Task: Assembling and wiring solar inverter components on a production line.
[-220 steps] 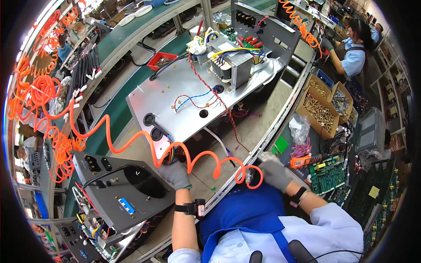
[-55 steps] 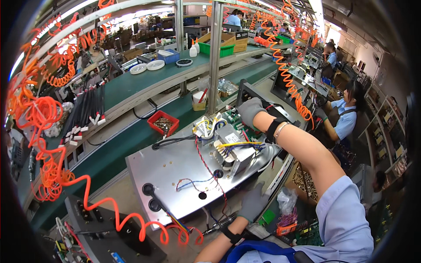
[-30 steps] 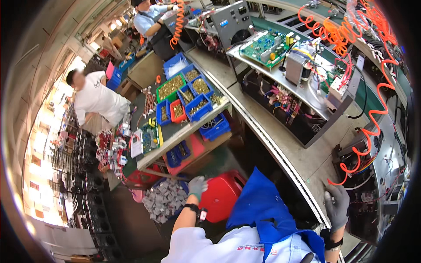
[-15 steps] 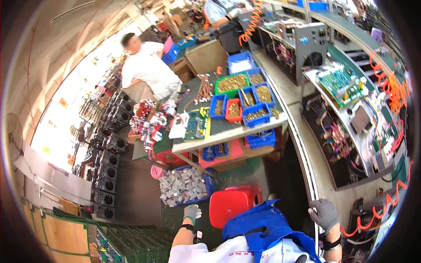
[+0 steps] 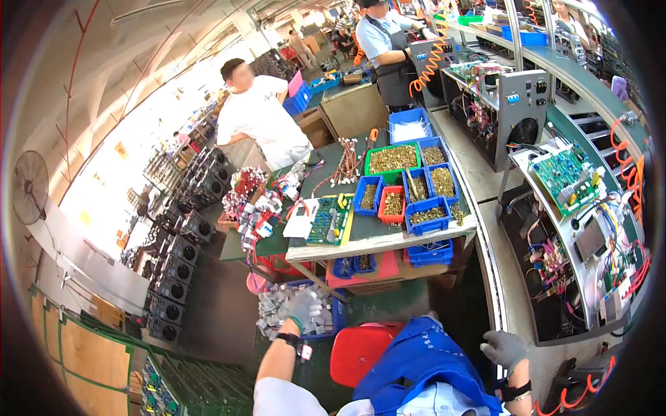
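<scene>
My left hand (image 5: 304, 309), in a pale glove with a green cuff, reaches over a blue bin (image 5: 338, 313) on the floor. Small grey-white parts (image 5: 272, 310) fill the bin. The fingers are slightly apart and nothing shows in them; whether they touch the parts I cannot tell. On the right, my grey-gloved right hand (image 5: 506, 349) is beside the metal edge rail (image 5: 491, 291) of the conveyor line. Its fingers are loosely bent and apart, with nothing visible in them. Both wrists wear black bands.
A red stool (image 5: 357, 353) stands by my blue apron. Ahead, a workbench (image 5: 388, 243) bears screw bins (image 5: 393, 161), a green circuit board (image 5: 328, 220) and wire bundles. An opened machine chassis (image 5: 576, 208) stands on the line at right. A person in white (image 5: 263, 118) is beyond the bench.
My left hand has moved forward from beside the stool to over the bin of grey parts. The view has tilted up, and my right hand remains by the rail.
</scene>
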A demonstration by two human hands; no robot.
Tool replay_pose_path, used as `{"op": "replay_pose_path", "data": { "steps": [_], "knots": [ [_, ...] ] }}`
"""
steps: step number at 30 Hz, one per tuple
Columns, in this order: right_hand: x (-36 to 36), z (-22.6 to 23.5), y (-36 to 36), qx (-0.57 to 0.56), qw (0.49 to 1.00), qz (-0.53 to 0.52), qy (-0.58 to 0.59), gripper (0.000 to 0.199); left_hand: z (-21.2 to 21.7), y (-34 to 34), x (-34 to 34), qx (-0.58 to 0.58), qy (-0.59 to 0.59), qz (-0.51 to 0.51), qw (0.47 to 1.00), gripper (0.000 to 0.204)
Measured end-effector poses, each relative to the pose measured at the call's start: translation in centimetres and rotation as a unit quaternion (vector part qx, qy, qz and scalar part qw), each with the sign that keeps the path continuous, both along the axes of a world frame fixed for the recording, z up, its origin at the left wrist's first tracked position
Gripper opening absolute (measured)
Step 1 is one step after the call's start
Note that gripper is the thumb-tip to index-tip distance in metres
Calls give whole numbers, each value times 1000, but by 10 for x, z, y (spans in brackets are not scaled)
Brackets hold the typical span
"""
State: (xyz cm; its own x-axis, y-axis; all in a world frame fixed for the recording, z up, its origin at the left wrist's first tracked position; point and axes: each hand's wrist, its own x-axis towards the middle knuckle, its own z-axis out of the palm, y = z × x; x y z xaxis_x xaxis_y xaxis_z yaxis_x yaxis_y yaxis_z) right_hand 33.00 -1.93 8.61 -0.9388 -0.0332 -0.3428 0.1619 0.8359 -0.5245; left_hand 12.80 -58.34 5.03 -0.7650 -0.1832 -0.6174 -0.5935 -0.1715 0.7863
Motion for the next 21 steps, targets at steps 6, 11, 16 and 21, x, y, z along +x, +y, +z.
{"op": "replay_pose_path", "data": {
  "steps": [6,11,16,21],
  "knots": [
    [-59,4,-16,-13,998,-19,54,35,2,-42,-148,-9,80,109,991,12],
    [-140,4,-24,6,999,-26,-29,35,-6,-45,-338,-104,177,12,979,27],
    [-234,28,-67,34,995,-91,-31,36,2,-17,-497,-590,163,-176,771,71],
    [-278,75,-93,-67,979,-190,-33,40,-14,-13,-602,-637,82,-192,742,90]
  ]
}}
